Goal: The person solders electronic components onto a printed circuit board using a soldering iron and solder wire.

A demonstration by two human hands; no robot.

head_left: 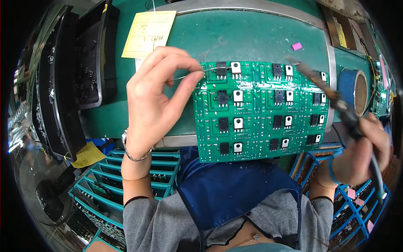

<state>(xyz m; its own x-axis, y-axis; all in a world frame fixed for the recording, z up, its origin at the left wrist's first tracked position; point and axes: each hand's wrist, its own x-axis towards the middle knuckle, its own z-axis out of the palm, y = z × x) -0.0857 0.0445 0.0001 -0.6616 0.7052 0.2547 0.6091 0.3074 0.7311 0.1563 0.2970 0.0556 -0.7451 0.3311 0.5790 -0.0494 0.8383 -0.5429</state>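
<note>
My left hand (153, 98) pinches a thin solder wire (191, 74) between thumb and forefinger, its end at the top left corner of the green board (252, 122) on the bench. My right hand (360, 155) is closed around a soldering iron (331, 94), tip over the board's upper right.

The person wears a grey long-sleeved knit top with dark cuff edging, sleeves pushed up the forearms, under a dark blue fabric apron (235, 189). A thin silver metal bracelet (136, 156) encircles the left wrist; a blue elastic band (331, 170) encircles the right wrist.
</note>
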